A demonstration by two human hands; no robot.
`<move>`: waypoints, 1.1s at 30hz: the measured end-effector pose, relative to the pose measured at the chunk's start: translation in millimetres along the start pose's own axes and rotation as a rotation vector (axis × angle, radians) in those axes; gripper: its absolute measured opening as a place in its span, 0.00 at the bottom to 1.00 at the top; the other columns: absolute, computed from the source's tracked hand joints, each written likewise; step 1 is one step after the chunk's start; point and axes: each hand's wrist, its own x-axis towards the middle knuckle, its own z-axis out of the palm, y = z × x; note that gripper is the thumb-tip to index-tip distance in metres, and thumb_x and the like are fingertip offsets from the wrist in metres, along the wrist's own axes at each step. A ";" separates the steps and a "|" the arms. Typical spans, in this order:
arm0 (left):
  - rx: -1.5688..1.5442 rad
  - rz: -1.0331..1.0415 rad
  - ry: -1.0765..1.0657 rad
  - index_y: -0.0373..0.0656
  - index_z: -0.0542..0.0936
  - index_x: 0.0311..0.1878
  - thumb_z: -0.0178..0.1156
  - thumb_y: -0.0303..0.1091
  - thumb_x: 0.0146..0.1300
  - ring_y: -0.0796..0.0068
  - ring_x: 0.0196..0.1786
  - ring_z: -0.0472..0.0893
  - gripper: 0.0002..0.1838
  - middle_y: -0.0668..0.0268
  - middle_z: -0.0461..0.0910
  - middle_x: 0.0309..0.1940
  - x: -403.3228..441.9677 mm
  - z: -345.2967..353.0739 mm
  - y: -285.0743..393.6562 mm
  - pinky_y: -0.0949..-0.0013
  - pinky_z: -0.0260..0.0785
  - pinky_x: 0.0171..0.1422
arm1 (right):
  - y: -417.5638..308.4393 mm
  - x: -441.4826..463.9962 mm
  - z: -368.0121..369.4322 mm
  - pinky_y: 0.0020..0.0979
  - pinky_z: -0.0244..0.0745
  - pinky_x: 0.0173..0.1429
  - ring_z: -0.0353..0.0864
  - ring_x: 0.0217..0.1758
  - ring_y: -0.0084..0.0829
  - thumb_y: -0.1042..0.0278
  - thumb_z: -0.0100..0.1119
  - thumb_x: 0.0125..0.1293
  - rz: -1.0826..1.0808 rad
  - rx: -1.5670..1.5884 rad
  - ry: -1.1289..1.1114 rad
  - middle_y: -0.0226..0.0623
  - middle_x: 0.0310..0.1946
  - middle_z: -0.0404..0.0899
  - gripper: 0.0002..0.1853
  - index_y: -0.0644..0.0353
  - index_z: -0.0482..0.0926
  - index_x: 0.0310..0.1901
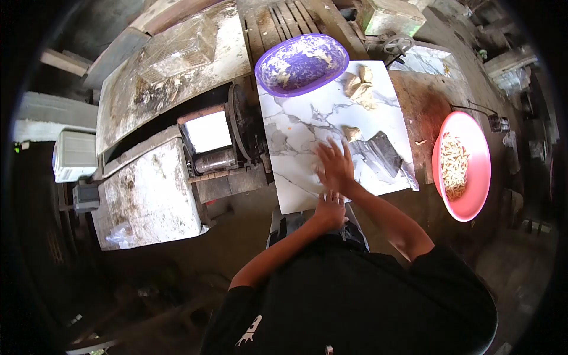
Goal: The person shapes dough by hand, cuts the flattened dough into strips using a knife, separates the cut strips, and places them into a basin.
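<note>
My right hand (335, 167) is over the marbled white board (296, 160), fingers spread, with nothing seen in it. Close below it, at the board's front edge, is my left hand (330, 208); its fingers are partly hidden and blurred. A small dough piece (351, 134) lies just beyond my right hand. To the right rests a wide dark blade (383, 155) with a pale handle. Larger dough lumps (362, 89) sit farther back on the board.
A purple basin (300, 64) smeared with dough stands at the board's back left. At the right is a pink basin (471, 183) holding strips. A machine with rollers (216, 161) stands left, beside stained tabletops (154, 201).
</note>
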 end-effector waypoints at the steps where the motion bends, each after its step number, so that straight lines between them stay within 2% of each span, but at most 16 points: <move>1: -0.050 0.009 -0.084 0.32 0.57 0.72 0.61 0.57 0.60 0.42 0.77 0.50 0.47 0.39 0.52 0.74 -0.9 -7.0 -0.1 0.40 0.41 0.77 | -3.0 -16.2 -4.3 0.54 0.42 0.78 0.55 0.76 0.40 0.46 0.51 0.67 -0.044 0.021 -0.049 0.37 0.69 0.64 0.30 0.57 0.69 0.65; 3: -0.096 0.023 -0.170 0.34 0.57 0.72 0.61 0.58 0.60 0.43 0.77 0.50 0.48 0.41 0.52 0.74 -0.2 -8.4 -0.2 0.40 0.39 0.77 | -1.7 -32.8 -5.2 0.55 0.42 0.77 0.55 0.76 0.41 0.44 0.53 0.65 -0.081 0.041 -0.097 0.38 0.69 0.64 0.32 0.56 0.69 0.65; 5: -0.029 0.040 -0.017 0.37 0.62 0.72 0.62 0.55 0.57 0.47 0.77 0.53 0.45 0.44 0.58 0.72 -2.1 1.4 -1.0 0.32 0.41 0.74 | -0.1 -40.3 0.1 0.56 0.41 0.78 0.54 0.76 0.45 0.43 0.55 0.64 -0.077 0.137 -0.090 0.42 0.71 0.61 0.36 0.58 0.66 0.67; 9: 0.013 0.033 -0.014 0.38 0.62 0.72 0.64 0.55 0.56 0.47 0.76 0.55 0.46 0.45 0.60 0.72 -6.4 -0.1 -4.2 0.35 0.40 0.75 | -11.2 -48.8 4.1 0.58 0.39 0.78 0.52 0.77 0.46 0.41 0.56 0.63 0.029 0.133 -0.050 0.45 0.71 0.60 0.39 0.61 0.64 0.69; 11: -0.044 0.098 -0.003 0.38 0.61 0.73 0.64 0.55 0.56 0.47 0.77 0.52 0.47 0.46 0.57 0.73 -6.5 2.5 -11.2 0.39 0.41 0.77 | -17.3 -46.5 8.6 0.58 0.38 0.78 0.51 0.78 0.46 0.41 0.55 0.63 0.159 0.126 0.042 0.46 0.71 0.60 0.41 0.63 0.62 0.70; 12: -0.044 0.095 -0.004 0.38 0.61 0.73 0.64 0.55 0.56 0.47 0.77 0.52 0.47 0.46 0.57 0.73 -4.7 5.3 -14.6 0.39 0.41 0.77 | -20.8 -40.4 6.3 0.58 0.38 0.78 0.51 0.78 0.46 0.41 0.55 0.63 0.157 0.128 0.041 0.46 0.71 0.60 0.41 0.63 0.62 0.70; 14: -0.137 0.139 0.053 0.36 0.59 0.73 0.63 0.55 0.57 0.46 0.78 0.47 0.47 0.45 0.52 0.75 -3.4 12.4 -19.6 0.42 0.41 0.78 | -23.8 -23.5 2.0 0.57 0.42 0.77 0.51 0.77 0.47 0.42 0.55 0.64 0.254 0.066 0.110 0.46 0.71 0.60 0.40 0.62 0.61 0.70; 17: -0.022 0.063 0.027 0.32 0.57 0.72 0.60 0.54 0.61 0.43 0.77 0.51 0.45 0.41 0.50 0.75 -10.4 -1.5 -10.0 0.45 0.47 0.77 | -6.9 13.6 4.4 0.58 0.45 0.76 0.53 0.77 0.46 0.45 0.53 0.66 0.210 -0.041 0.130 0.46 0.69 0.63 0.37 0.61 0.61 0.70; 21: -0.008 0.065 -0.007 0.31 0.57 0.71 0.59 0.52 0.63 0.40 0.77 0.49 0.43 0.37 0.45 0.75 -11.9 -9.3 -6.5 0.43 0.47 0.76 | 17.9 66.1 11.4 0.55 0.49 0.75 0.55 0.76 0.44 0.47 0.50 0.69 0.196 0.057 0.130 0.46 0.67 0.65 0.33 0.61 0.64 0.68; 23: 0.010 0.034 -0.034 0.32 0.58 0.71 0.59 0.53 0.63 0.38 0.77 0.48 0.43 0.34 0.44 0.74 -10.9 -9.9 -1.6 0.41 0.47 0.76 | 31.4 87.8 21.7 0.49 0.52 0.75 0.59 0.73 0.47 0.50 0.46 0.73 0.180 0.205 0.168 0.44 0.64 0.69 0.27 0.60 0.67 0.66; 25: 0.029 0.026 -0.035 0.31 0.58 0.71 0.59 0.53 0.63 0.38 0.77 0.48 0.43 0.34 0.44 0.74 -6.8 -8.1 2.0 0.40 0.47 0.75 | 30.0 93.5 20.5 0.45 0.53 0.75 0.61 0.73 0.47 0.50 0.45 0.73 0.166 0.142 0.193 0.45 0.63 0.71 0.27 0.59 0.66 0.66; 27: 0.045 0.014 -0.041 0.31 0.58 0.71 0.59 0.53 0.63 0.38 0.77 0.47 0.43 0.34 0.44 0.74 -6.5 -5.1 2.6 0.39 0.48 0.75 | 21.1 81.4 18.0 0.47 0.51 0.76 0.58 0.75 0.44 0.47 0.45 0.72 0.061 0.102 0.116 0.44 0.66 0.68 0.30 0.60 0.65 0.67; 29: 0.042 0.015 -0.022 0.29 0.58 0.70 0.59 0.53 0.63 0.39 0.77 0.48 0.43 0.34 0.45 0.74 -4.6 -2.4 2.1 0.40 0.48 0.75 | 11.8 57.5 13.6 0.51 0.49 0.76 0.58 0.75 0.43 0.46 0.46 0.71 0.083 0.119 0.107 0.43 0.67 0.67 0.31 0.59 0.65 0.68; 31: 0.021 0.017 -0.008 0.28 0.58 0.69 0.59 0.53 0.63 0.38 0.77 0.48 0.43 0.35 0.46 0.74 -5.3 -1.8 1.7 0.41 0.47 0.75 | 6.4 31.6 14.3 0.55 0.47 0.76 0.57 0.75 0.42 0.45 0.46 0.71 0.120 -0.009 0.068 0.41 0.68 0.66 0.31 0.56 0.65 0.68; 33: 0.005 0.015 0.007 0.27 0.59 0.69 0.58 0.54 0.63 0.38 0.77 0.48 0.43 0.35 0.46 0.74 -5.7 -3.1 0.4 0.41 0.46 0.75 | 3.1 24.7 16.3 0.57 0.45 0.76 0.57 0.75 0.42 0.45 0.46 0.71 0.099 0.034 0.046 0.40 0.68 0.66 0.31 0.55 0.64 0.69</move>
